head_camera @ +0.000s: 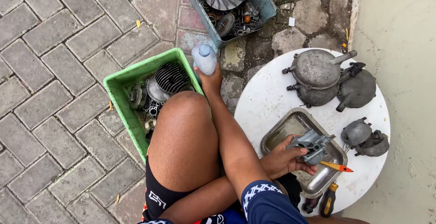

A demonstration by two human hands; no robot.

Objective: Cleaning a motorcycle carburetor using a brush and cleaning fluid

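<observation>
Right hand (285,159) grips a grey carburettor body (312,145) over the metal tray (281,131) on the round white table (263,101). Left hand (210,81) clasps a clear plastic bottle (204,58) left of the tray, beside a green crate (122,92); the raised knee (184,128) stands between. Grey engine covers (318,72) lie beyond the tray, screwdrivers (328,200) at its near edge.

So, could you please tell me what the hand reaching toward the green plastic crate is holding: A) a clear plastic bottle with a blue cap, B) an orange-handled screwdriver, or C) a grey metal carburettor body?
A: the left hand grips the clear plastic bottle beside the green crate.
</observation>
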